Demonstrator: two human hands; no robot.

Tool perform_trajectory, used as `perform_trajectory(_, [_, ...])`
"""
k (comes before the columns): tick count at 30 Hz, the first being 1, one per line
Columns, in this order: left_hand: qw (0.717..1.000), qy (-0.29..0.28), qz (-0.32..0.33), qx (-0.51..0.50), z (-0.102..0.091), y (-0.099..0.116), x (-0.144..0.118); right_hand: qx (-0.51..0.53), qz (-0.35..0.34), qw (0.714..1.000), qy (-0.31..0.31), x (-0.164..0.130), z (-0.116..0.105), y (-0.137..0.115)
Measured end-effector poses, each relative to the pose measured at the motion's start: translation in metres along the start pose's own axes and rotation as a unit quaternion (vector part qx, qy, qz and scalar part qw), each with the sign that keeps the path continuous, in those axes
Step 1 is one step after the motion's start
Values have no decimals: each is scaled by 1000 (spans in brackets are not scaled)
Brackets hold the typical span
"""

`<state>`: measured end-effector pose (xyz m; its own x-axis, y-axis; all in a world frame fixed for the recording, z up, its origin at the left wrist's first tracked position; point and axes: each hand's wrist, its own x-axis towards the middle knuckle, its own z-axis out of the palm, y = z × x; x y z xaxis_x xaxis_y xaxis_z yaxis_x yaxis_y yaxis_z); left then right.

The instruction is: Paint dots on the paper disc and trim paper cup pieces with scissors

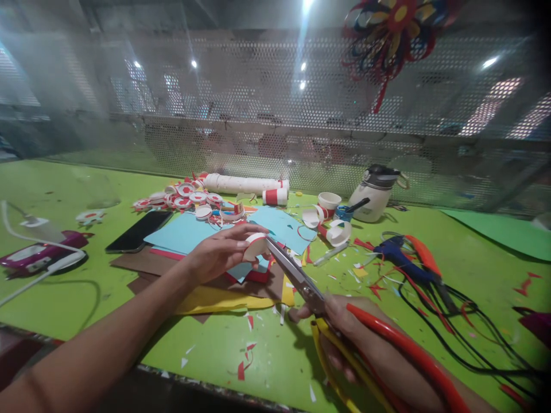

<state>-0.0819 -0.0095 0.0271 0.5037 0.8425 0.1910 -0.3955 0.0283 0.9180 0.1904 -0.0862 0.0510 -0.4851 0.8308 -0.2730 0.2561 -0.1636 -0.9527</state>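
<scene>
Both forearms bare, no sleeves in view. Left hand (219,252): no rings, no watch, no glove; short plain nails. Right hand (357,338): likewise no glove or jewellery; wrist partly hidden, so a band there can't be ruled in.

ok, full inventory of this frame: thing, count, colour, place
table: one, green, foreground
paper sheets: several, blue, brown, yellow, red, stacked centre
paper piece: one, white with red, in left hand
scissors: one pair, red and yellow handles, in right hand
paper rounds: many, red and white, behind sheets
tube: one, white, far centre
phone: one, black, left of sheets
glue gun: one, blue and orange, right
jug: one, white, dark lid, far right
paper flower: one, multicoloured, hanging top right
left hand: pinching paper piece
right hand: gripping scissors
</scene>
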Motion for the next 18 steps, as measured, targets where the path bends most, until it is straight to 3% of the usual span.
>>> perform_trajectory(9, [1000,2,16,2,5,6,1,-81,-96,991,46,-10,3,-14])
perform_trajectory(18, [1000,1,12,4,3,6,0,-153,-149,976,37,-12,-1,-15])
